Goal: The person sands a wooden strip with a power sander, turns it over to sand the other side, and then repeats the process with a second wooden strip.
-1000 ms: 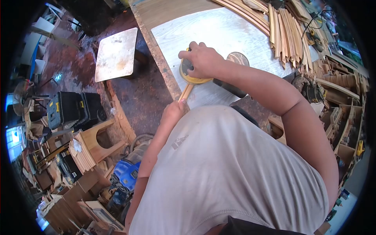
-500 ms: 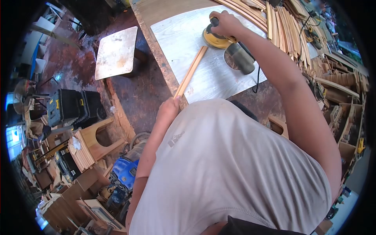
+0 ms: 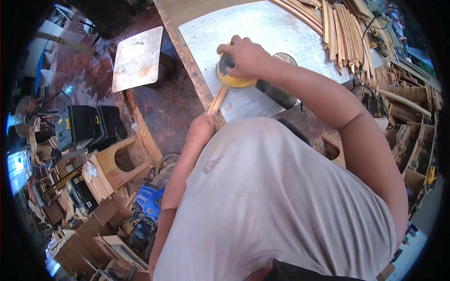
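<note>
My right hand (image 3: pixel 247 58) is wrapped over the top of a yellow and black orbital sander (image 3: pixel 240 82), whose dark dust canister (image 3: pixel 277 95) points toward my body. The sander's pad overlaps the far end of slim wooden strips (image 3: pixel 216 102), lying side by side on a whitish wood-grained board (image 3: pixel 267 23). At the near end, by the workbench edge, my left hand (image 3: pixel 201 128) is closed on the strips. A round cutout (image 3: pixel 285 58) in the board shows just beyond my right wrist.
Many loose wooden strips (image 3: pixel 344 37) lie at the far right of the workbench (image 3: pixel 187 65). A square-topped stool (image 3: pixel 138 58) stands to the left. Black tool cases (image 3: pixel 77 126), a blue machine (image 3: pixel 150 201) and wooden parts crowd the floor at left. Shelves with offcuts line the right.
My right hand has brought the sander left and nearer to me, from the board's middle onto the far end of the strips. My left hand stays in place, gripping them.
</note>
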The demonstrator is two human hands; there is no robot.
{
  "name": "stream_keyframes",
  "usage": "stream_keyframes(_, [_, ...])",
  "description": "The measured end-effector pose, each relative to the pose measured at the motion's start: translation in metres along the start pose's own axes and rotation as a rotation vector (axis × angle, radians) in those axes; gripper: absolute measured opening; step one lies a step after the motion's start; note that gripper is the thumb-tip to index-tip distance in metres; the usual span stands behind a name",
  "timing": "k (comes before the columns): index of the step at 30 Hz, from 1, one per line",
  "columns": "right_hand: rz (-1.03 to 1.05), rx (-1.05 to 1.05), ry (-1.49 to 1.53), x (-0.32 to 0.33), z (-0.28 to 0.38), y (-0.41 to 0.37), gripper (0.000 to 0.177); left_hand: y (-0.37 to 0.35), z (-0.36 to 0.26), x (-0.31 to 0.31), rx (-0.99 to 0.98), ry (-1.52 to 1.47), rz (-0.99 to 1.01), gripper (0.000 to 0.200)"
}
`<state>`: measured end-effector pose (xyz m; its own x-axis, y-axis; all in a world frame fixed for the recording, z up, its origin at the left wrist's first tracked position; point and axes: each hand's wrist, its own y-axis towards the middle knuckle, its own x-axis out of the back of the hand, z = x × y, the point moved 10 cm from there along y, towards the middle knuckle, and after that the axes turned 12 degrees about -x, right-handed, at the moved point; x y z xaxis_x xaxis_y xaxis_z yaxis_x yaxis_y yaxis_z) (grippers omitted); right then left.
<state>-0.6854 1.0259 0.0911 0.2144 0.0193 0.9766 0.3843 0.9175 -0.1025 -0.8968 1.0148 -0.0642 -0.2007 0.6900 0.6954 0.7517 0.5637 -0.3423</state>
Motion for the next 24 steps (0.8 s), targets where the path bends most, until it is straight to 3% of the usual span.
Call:
stream_keyframes(3, [-0.086,-0.091,-0.037,0.008,-0.033,0.029,0.046,0.001,-0.001,-0.001,-0.034,-0.011,-0.014,0.054])
stream_keyframes(5, [-0.104,-0.154,-0.043,0.013,-0.062,0.052,0.052,0.000,-0.001,0.000,-0.048,-0.017,-0.015,0.055])
stream_keyframes(8, [-0.061,-0.210,-0.034,0.017,-0.075,0.064,0.052,0.001,-0.001,0.001,-0.047,-0.020,-0.025,0.055])
stream_keyframes(11, [-0.124,-0.062,-0.066,0.010,-0.041,0.042,0.048,0.005,0.002,-0.004,-0.046,-0.033,-0.010,0.055])
stream_keyframes(18, [0.000,0.062,0.020,-0.005,0.027,-0.017,0.048,0.003,0.005,-0.002,-0.042,-0.031,-0.033,0.055])
stream_keyframes(24, [-0.101,-0.097,-0.062,0.007,-0.040,0.053,0.048,-0.005,0.008,-0.006,-0.028,-0.019,-0.004,0.053])
